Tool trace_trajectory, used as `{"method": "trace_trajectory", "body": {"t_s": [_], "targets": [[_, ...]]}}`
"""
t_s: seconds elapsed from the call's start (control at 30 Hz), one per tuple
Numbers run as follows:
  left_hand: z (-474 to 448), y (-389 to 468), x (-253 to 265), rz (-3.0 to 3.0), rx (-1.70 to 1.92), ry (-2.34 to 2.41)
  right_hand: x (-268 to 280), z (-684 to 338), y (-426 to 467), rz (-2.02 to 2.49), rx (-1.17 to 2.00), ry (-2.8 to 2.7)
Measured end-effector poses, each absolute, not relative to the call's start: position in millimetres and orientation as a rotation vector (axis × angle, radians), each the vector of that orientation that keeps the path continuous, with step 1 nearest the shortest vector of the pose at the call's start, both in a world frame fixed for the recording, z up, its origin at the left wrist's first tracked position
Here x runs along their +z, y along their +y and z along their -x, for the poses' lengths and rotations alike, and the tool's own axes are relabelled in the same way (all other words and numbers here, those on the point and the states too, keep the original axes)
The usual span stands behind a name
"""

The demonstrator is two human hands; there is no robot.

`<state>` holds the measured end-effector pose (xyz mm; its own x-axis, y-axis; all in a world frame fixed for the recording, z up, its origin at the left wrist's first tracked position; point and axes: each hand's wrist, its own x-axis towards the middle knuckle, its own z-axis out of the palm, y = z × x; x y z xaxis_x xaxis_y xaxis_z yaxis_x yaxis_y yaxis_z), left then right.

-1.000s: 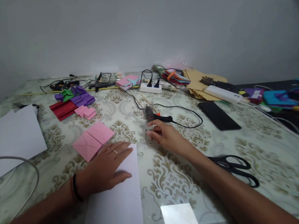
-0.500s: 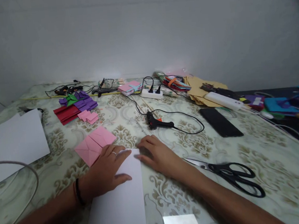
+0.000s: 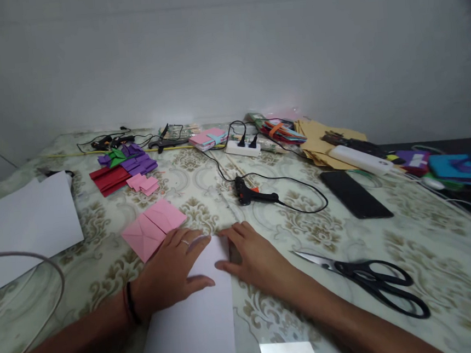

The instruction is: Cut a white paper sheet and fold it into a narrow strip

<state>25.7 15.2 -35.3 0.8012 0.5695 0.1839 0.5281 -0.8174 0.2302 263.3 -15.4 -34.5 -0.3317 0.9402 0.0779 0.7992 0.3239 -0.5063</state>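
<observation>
A sheet of white paper (image 3: 197, 328) lies before me on the patterned tabletop. My left hand (image 3: 173, 272) rests flat across its upper left part, fingers stretched and thumb apart. At the top right corner, my right hand (image 3: 253, 257) touches the sheet with fingertips and thumb spread apart. A folded pink paper (image 3: 153, 227) sits just beyond my left hand, partly covered by it. To the right of my right forearm lie scissors (image 3: 360, 278) with black handles, blades partly apart.
A black glue gun (image 3: 255, 191) with its cord lies beyond my hands. A dark phone (image 3: 355, 194) is to the right, a white power strip (image 3: 242, 147) behind. White sheets (image 3: 25, 222), folded red paper (image 3: 110, 179) and purple paper (image 3: 138, 163) lie on the left.
The view has shifted slightly, so things sit a little further right. My right thumb has come over the paper's right edge, with the fingers at its top corner. The left hand stays on the sheet.
</observation>
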Motion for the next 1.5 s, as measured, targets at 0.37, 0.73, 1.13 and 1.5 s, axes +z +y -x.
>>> {"method": "trace_trajectory", "body": {"t_s": [0.37,0.73,1.13,1.5], "targets": [[-31.1,8.9,-21.8,-2.87,0.446,0.864,-31.8,-264.7,-12.2,1.427,0.598,-2.157],[-18.6,19.8,-13.8,-2.783,0.755,1.069,-10.2,-286.1,-1.9,1.457,1.009,-2.015],[-8.2,41.9,-2.9,-1.909,0.739,1.166,-19.3,-307.4,14.5,1.456,1.158,-1.739],[-7.8,44.7,0.9,-1.722,0.789,1.151,-10.1,-294.2,-2.5,1.38,0.38,-1.759]]}}
